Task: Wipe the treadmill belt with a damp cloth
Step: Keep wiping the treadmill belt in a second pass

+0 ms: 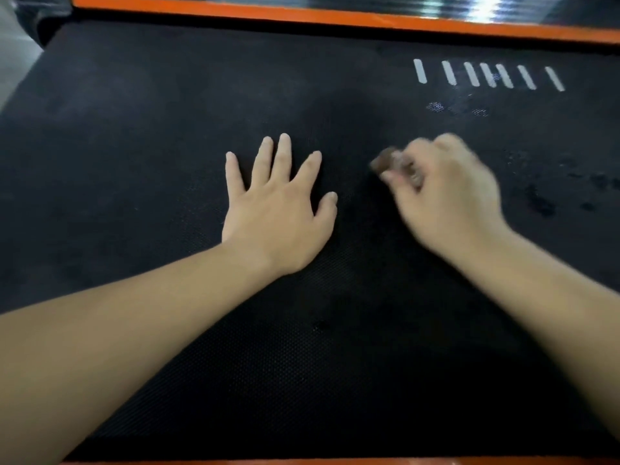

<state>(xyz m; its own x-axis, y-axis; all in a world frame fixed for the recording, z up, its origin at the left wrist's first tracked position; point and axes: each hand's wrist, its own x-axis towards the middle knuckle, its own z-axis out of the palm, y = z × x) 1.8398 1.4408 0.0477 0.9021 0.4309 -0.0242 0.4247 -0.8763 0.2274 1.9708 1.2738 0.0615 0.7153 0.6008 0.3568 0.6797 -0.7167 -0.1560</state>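
**Treadmill belt, two hands, one cloth**

Forearms, bare, two, entering from the near edge and reaching forward over the belt [141,135]. Belt: black, finely textured, filling most of the view; white stripes [488,75] printed in a row at far right; darker wet-looking patches [543,204] at right. Orange rail [302,16] along the far side. Left hand [278,209]: fully open, palm down, fingers spread, flat on the belt, holding nothing. Right hand [449,196]: blurred, fingers curled closed around a small brownish cloth [385,161], which protrudes from the fingertips toward the left hand, at or just above the belt; contact cannot be told
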